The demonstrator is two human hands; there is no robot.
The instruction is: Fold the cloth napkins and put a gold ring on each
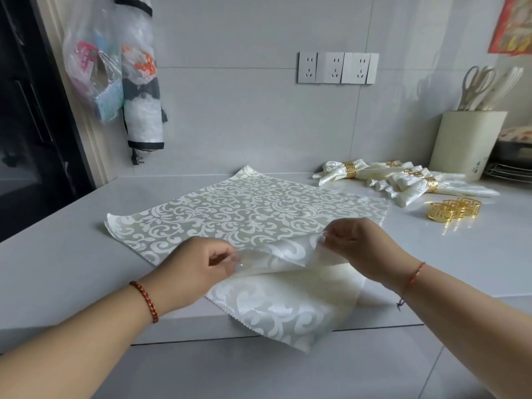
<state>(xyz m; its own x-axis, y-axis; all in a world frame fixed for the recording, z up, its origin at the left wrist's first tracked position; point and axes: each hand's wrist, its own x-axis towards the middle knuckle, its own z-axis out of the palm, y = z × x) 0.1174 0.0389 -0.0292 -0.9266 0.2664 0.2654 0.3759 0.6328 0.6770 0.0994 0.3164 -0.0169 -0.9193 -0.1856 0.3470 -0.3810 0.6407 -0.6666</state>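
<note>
A cream damask napkin (244,211) lies spread flat on the grey counter (57,254), its near corner hanging over the front edge. My left hand (198,263) pinches the napkin's near fold at the left. My right hand (359,246) pinches the same raised fold at the right. The fold is lifted a little off the cloth. Several folded napkins (403,180) wearing gold rings lie at the back right. Three loose gold rings (452,211) sit in front of them.
A cream utensil holder (466,142) with scissors and spoons stands at the far right by a wire rack (509,168). Wall sockets (336,67) are on the tiled wall. Plastic bags (115,67) hang at the left beside a dark doorway.
</note>
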